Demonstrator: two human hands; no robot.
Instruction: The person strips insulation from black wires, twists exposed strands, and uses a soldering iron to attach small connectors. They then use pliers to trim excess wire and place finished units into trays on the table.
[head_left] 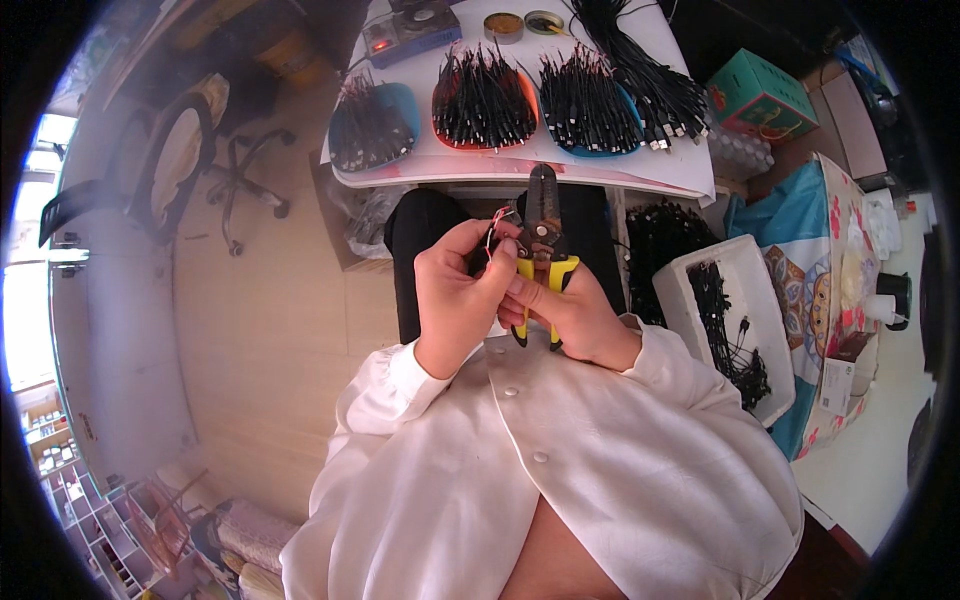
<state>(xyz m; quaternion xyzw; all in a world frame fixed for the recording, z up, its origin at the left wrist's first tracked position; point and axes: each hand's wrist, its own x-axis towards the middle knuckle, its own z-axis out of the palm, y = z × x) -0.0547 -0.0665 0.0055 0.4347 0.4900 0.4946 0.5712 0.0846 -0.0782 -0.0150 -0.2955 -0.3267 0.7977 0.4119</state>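
Observation:
Above my lap, my left hand (458, 285) pinches a short cable (492, 238) whose thin red and white wire ends stick up past the fingertips. Right beside it, my right hand (580, 312) is closed around the yellow and black handles of a wire stripper (543, 228). The stripper's dark jaws point away from me, toward the table. Wire ends and jaws are close together but apart, as far as I can see. Most of the cable is hidden inside my left hand.
On the white table (620, 172), cable bundles fill a blue tray (405, 112), an orange tray (530, 95) and another blue tray (632, 120). Loose USB cables (640, 70) lie at right. A white bin (775, 330) holding cables stands right of my knees; an office chair (240, 180) is left.

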